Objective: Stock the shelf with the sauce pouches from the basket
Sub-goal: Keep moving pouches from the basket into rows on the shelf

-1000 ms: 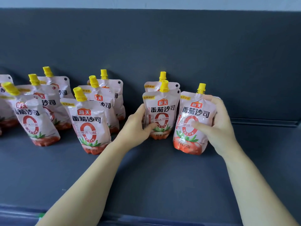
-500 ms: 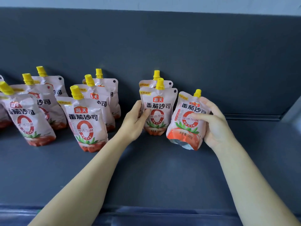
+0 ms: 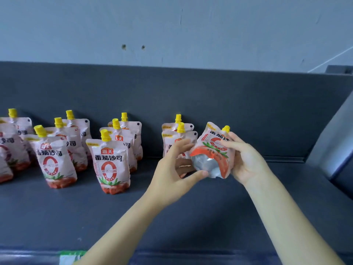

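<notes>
Both hands hold one pink sauce pouch (image 3: pixel 214 150) with a yellow cap, tipped back above the dark shelf (image 3: pixel 191 217) so its silver base faces me. My right hand (image 3: pixel 246 159) grips its right side with fingers across the front. My left hand (image 3: pixel 175 169) touches its base with thumb and fingertips. Just behind my left hand, two pouches (image 3: pixel 178 136) stand one behind the other. Several more pouches (image 3: pixel 110 163) stand in rows to the left. The basket is out of view.
The shelf's dark back panel (image 3: pixel 210 102) rises behind the pouches, with a pale wall above. A grey slanted side panel (image 3: pixel 332 146) closes the shelf at the right. A low rail runs along the front edge (image 3: pixel 172 257).
My right hand has lifted the pouch off the shelf and tipped it back, showing its silver base. My left hand left the standing pouch and moved right onto the lifted pouch's base.
</notes>
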